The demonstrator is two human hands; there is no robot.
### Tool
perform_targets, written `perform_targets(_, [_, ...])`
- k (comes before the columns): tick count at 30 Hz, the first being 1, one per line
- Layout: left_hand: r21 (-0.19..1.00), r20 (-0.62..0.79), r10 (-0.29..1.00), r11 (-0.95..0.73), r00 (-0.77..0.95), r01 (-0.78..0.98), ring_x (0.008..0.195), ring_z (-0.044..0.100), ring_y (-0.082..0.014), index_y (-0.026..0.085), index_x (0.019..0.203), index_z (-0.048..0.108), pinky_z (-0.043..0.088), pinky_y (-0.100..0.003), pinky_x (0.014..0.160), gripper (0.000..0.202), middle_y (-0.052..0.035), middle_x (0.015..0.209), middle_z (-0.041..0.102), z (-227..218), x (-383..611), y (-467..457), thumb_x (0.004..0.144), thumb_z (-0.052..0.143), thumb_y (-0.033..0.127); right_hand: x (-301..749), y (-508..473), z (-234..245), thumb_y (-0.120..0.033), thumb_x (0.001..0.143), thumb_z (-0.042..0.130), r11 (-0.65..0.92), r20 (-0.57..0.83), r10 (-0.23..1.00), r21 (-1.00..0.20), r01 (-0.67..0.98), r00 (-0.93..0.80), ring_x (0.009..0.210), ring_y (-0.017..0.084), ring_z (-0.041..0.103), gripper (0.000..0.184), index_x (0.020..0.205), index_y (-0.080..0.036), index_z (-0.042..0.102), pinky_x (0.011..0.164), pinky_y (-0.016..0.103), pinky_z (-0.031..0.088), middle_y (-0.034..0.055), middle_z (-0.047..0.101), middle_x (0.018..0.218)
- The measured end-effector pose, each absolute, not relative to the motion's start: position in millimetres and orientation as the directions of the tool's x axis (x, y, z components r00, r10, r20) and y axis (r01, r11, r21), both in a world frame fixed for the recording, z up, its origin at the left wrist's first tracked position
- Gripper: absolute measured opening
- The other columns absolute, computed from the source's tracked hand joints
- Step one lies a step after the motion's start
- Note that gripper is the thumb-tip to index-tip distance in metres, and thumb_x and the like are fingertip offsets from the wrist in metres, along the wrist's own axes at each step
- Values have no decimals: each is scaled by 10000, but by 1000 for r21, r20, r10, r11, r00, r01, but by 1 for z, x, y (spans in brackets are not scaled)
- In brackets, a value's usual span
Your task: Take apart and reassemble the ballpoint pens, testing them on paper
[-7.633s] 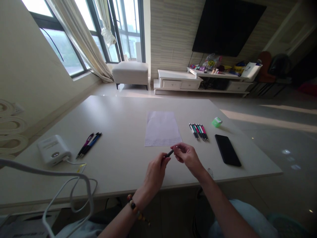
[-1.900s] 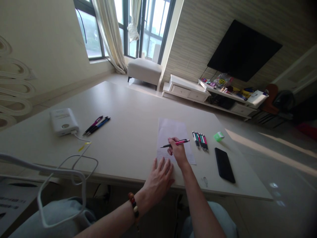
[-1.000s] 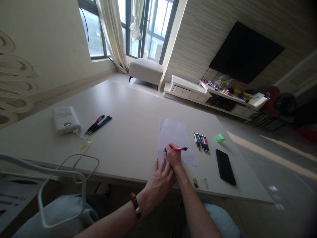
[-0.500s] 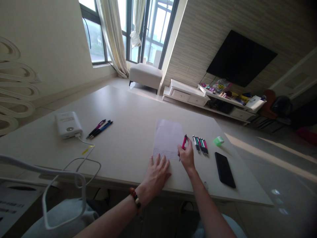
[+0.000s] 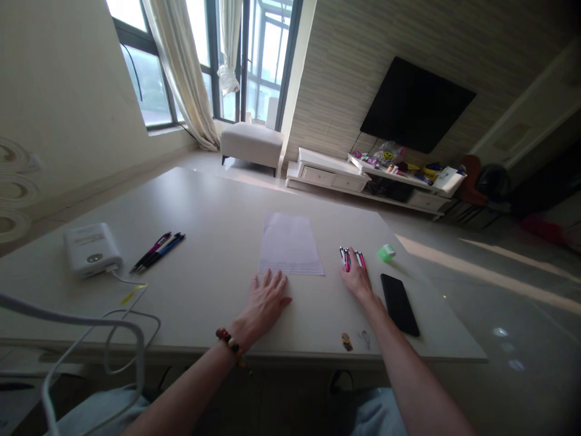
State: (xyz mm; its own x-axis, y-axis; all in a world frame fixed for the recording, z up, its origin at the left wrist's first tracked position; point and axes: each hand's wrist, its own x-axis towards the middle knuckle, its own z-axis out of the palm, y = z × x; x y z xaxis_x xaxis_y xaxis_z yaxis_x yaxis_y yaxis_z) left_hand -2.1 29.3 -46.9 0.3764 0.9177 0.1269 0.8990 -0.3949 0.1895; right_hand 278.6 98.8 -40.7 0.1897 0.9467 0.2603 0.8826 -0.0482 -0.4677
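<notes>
- Left hand (image 5: 265,301): released, palm down and flat on the tabletop (image 5: 218,206), fingers spread, holding nothing. It lies just beside the near edge of the sheet of paper (image 5: 290,244), at 7 o'clock from the sheet's centre. A beaded bracelet (image 5: 228,342) is on the wrist.
- Right hand (image 5: 356,281): at 4 o'clock from the sheet, fingers curled slightly and touching the near end of a row of pens (image 5: 350,257). We cannot tell whether it is grasping the pink-barrelled pen (image 5: 347,260) or only resting against it.
- Sheet: flat on the tabletop, with fine lines of writing along its near edge.
- Pen row: lying side by side at 3 o'clock from the sheet, partly hidden by the fingers.
- Around the right hand: a green block (image 5: 386,253) at 2 o'clock and a black smartphone (image 5: 399,304) at 4 o'clock, neither touched. A small cartoon sticker (image 5: 347,342) sits at 6 o'clock.
- Far side: a white power bank (image 5: 93,249) with a cable at 9 o'clock from the sheet, and a separate group of pens (image 5: 157,252) between them.
</notes>
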Motion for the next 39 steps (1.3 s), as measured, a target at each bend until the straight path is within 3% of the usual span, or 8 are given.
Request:
perform_targets(8, [164, 225, 893, -429, 389, 888, 1301, 355, -272, 190, 1337, 398, 292, -468, 1053, 429, -104, 1426, 400, -26, -9, 20, 928, 374, 318, 266, 112, -52, -264, 837, 513, -134, 263, 939, -311, 941, 221, 862, 246, 604, 417, 1238, -150, 519, 713, 325, 409, 145, 641, 1033])
perform_targets(13, [168, 237, 909, -385, 342, 908, 1176, 475, -222, 175, 1272, 460, 379, -371, 972, 368, -98, 1297, 524, 0, -36, 22, 919, 390, 252, 268, 120, -56, -262, 865, 493, -182, 309, 915, -258, 949, 259, 879, 233, 590, 345, 1177, -122, 547, 706, 298, 388, 154, 630, 1005])
perform_targets(17, [186, 142, 979, -173, 148, 967, 963, 594, -197, 190, 1109, 586, 446, -300, 828, 275, -85, 1071, 637, 22, -85, 38, 903, 420, 269, 269, 120, -62, -303, 869, 489, -177, 342, 904, -249, 952, 257, 811, 222, 587, 326, 1140, -140, 567, 655, 296, 381, 139, 632, 986])
perform_targets(23, [217, 138, 933, 299, -332, 929, 862, 626, -248, 141, 1065, 612, 475, -340, 742, 291, -122, 972, 662, 36, -177, 63, 871, 472, 306, 269, 116, -61, -297, 869, 457, -70, 416, 891, -271, 960, 182, 751, 202, 579, 291, 1081, -154, 597, 627, 292, 373, 122, 634, 994])
perform_targets(28, [238, 88, 903, 390, -420, 890, 679, 625, -224, 115, 920, 640, 490, -345, 695, 245, -128, 805, 666, 32, -205, 63, 834, 530, 317, 267, 107, -51, -288, 865, 436, 13, 455, 882, -288, 958, 124, 765, 204, 576, 269, 1002, -157, 627, 643, 292, 391, 109, 634, 948])
perform_targets(30, [282, 50, 900, 403, -433, 871, 686, 628, -246, 124, 819, 634, 494, -360, 702, 234, -137, 756, 655, 29, -210, 61, 817, 540, 339, 266, 103, -46, -282, 864, 429, 48, 466, 879, -296, 954, 100, 767, 202, 578, 263, 973, -159, 634, 656, 295, 401, 106, 632, 947])
perform_targets(35, [608, -93, 883, 417, -461, 676, 895, 617, -346, 145, 647, 563, 490, -396, 729, 195, -160, 764, 635, 28, -218, 62, 733, 603, 316, 260, 86, -30, -284, 862, 429, 124, 457, 888, -346, 930, 51, 754, 195, 589, 259, 945, -170, 646, 681, 305, 419, 106, 629, 963])
perform_targets(39, [709, -127, 906, 367, -403, 602, 889, 629, -327, 143, 607, 561, 505, -370, 717, 187, -119, 681, 634, 30, -194, 74, 720, 603, 286, 243, 65, -13, -337, 857, 448, 173, 392, 919, -508, 844, 48, 730, 196, 588, 269, 844, -164, 653, 658, 300, 417, 94, 648, 861])
